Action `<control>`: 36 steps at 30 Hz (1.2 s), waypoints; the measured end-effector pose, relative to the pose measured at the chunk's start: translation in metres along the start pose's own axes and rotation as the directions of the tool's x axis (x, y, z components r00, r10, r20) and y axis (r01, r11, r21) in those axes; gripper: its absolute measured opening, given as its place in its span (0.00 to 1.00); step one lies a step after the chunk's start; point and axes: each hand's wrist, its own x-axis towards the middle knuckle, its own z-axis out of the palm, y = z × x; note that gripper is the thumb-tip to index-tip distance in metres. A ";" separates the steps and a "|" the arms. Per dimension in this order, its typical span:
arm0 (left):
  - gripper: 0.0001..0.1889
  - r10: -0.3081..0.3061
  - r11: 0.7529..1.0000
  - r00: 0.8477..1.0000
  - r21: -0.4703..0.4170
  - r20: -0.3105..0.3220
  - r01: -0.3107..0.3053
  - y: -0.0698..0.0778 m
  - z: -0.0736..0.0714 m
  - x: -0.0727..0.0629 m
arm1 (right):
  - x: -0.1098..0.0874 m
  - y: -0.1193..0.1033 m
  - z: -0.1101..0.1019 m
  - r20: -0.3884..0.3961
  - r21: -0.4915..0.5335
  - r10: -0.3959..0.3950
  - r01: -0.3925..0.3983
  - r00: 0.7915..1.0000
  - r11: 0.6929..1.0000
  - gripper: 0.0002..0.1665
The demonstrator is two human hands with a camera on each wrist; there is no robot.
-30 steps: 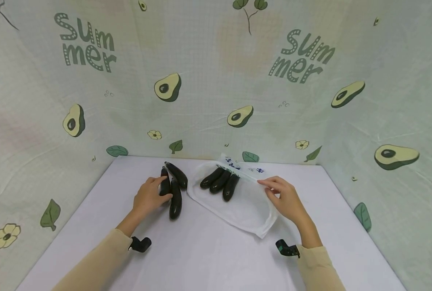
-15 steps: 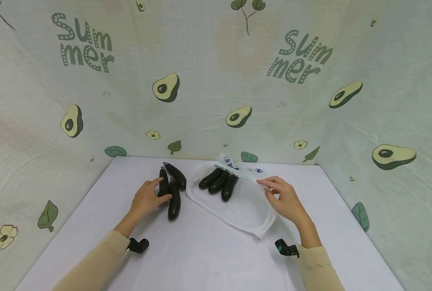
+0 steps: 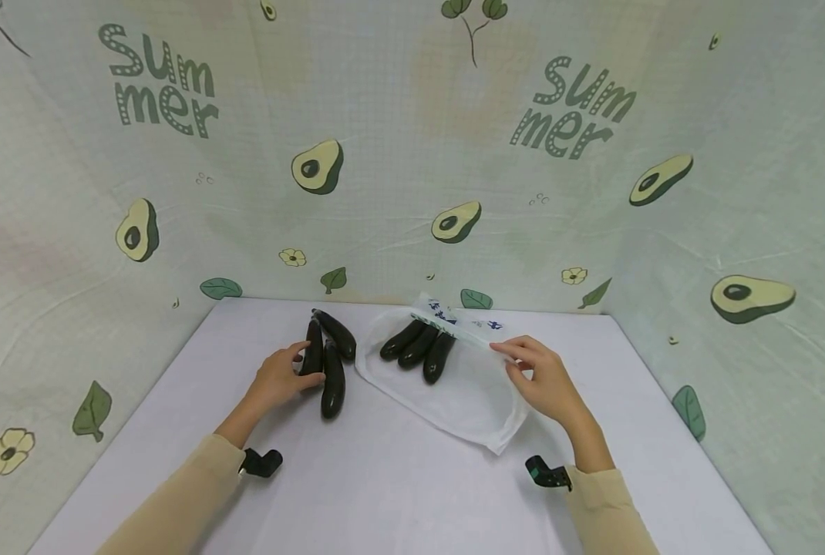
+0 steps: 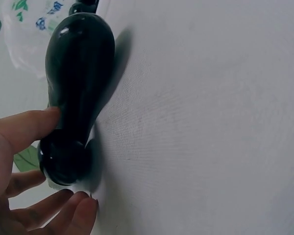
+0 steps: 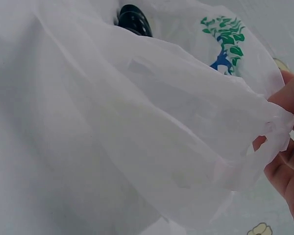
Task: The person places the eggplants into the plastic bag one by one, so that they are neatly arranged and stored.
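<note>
At the left of the table, three dark, glossy eggplants lie close together in the head view: a left eggplant (image 3: 312, 348), a front eggplant (image 3: 332, 385) and a back eggplant (image 3: 338, 334). My left hand (image 3: 278, 379) reaches around the near end of the left one, thumb and fingers spread apart. In the left wrist view the thumb (image 4: 36, 126) lies against an eggplant (image 4: 81, 63), while the other fingers stay loose below. My right hand (image 3: 540, 378) pinches the edge of a white plastic bag (image 3: 482, 401). Three more eggplants (image 3: 419, 347) lie inside it, their far ends hidden under its printed upper layer.
The white table (image 3: 399, 493) ends at a back wall covered in avocado-print cloth (image 3: 385, 231), which also hangs at both sides. Small black wrist cameras (image 3: 262, 463) sit at both cuffs.
My left hand has drawn slightly left, its index finger shifting from over the left eggplant to its left side. The right hand keeps its hold on the plastic bag.
</note>
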 end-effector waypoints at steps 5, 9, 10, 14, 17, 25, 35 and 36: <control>0.42 -0.017 1.000 1.000 -0.018 0.018 0.017 0.000 -0.005 -0.002 | 0.000 0.001 0.000 0.004 -0.004 0.003 -0.003 1.000 1.000 0.24; 0.40 -0.018 1.000 1.000 -0.025 0.023 0.019 -0.002 -0.008 -0.002 | 0.000 0.002 0.001 0.002 -0.002 0.000 0.000 1.000 1.000 0.24; 0.40 -0.018 0.999 1.000 -0.026 0.025 0.018 -0.003 -0.009 -0.003 | 0.000 0.002 0.001 0.001 -0.002 -0.002 0.002 1.000 1.000 0.24; 0.37 -0.006 1.000 1.000 -0.023 0.024 0.006 -0.008 -0.013 -0.004 | -0.001 0.003 0.001 0.000 -0.001 -0.005 0.005 1.000 1.000 0.25; 0.35 -0.001 1.000 1.000 -0.010 0.028 0.001 -0.011 -0.016 -0.005 | 0.000 0.003 0.001 0.001 0.000 -0.006 0.006 1.000 1.000 0.24; 0.34 -0.031 1.000 0.997 0.008 0.075 0.030 -0.016 -0.029 -0.010 | 0.001 0.001 0.002 -0.003 -0.007 0.004 -0.004 1.000 1.000 0.24; 0.33 -0.013 1.000 0.996 0.010 0.086 0.012 -0.023 -0.037 -0.014 | 0.001 -0.001 0.003 0.003 -0.016 0.017 -0.017 1.000 1.000 0.23; 0.32 -0.013 1.000 0.997 0.009 0.082 0.013 -0.024 -0.037 -0.015 | 0.001 -0.001 0.003 0.003 -0.018 0.015 -0.015 1.000 1.000 0.23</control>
